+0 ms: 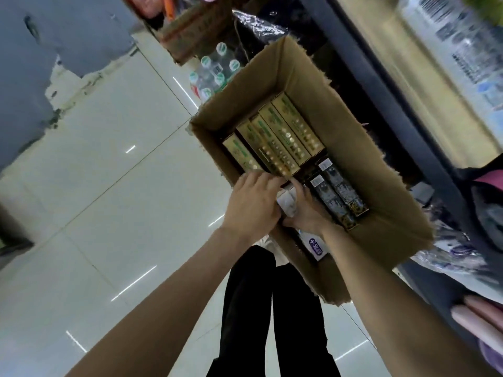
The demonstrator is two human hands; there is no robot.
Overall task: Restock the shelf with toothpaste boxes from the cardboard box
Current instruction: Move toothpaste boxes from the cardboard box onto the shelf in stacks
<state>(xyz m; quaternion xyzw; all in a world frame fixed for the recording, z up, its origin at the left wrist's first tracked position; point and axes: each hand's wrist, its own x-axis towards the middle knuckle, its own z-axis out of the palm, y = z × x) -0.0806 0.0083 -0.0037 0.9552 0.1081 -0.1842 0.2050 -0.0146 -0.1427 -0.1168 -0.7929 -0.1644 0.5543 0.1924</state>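
An open cardboard box stands on the floor beside a dark shelf unit. Inside lie several gold toothpaste boxes, two dark patterned boxes and white boxes near my hands. My left hand and my right hand are both down in the box, fingers curled round a white toothpaste box between them. Another white box with a purple mark lies under my right wrist.
A pack of green-capped water bottles and a woven basket stand beyond the cardboard box. Pale tiled floor spreads to the left. Wrapped packets fill the shelf at upper right; pink items sit at lower right.
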